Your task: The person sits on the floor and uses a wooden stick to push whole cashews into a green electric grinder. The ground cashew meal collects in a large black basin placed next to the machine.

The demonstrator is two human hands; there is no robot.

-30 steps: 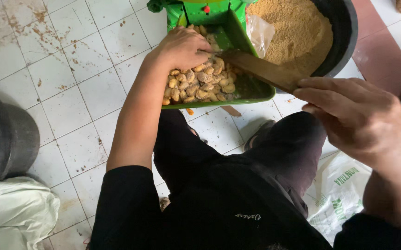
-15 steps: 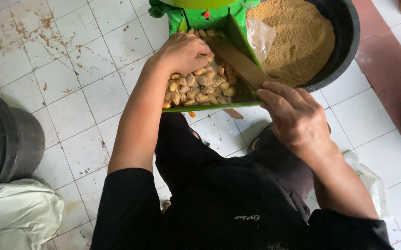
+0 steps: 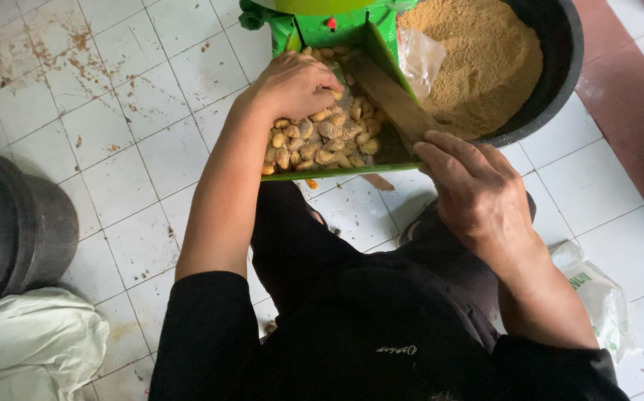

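My left hand (image 3: 292,83) lies cupped, fingers together, on the pale nuts (image 3: 320,139) in the green tray (image 3: 337,172). My right hand (image 3: 478,189) pinches the wooden stick (image 3: 389,96), whose long axis runs up-left toward the left hand.

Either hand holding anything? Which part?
Right hand grips the flat brown wooden stick at its near end. Left hand rests on the pale shelled nuts in the green tray; grasp unclear.

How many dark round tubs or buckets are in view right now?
2. One black tub holding brown powder stands at upper right, beside the green tray under the left hand and right hand. One dark bucket stands at the left edge. Others may lie off-frame.
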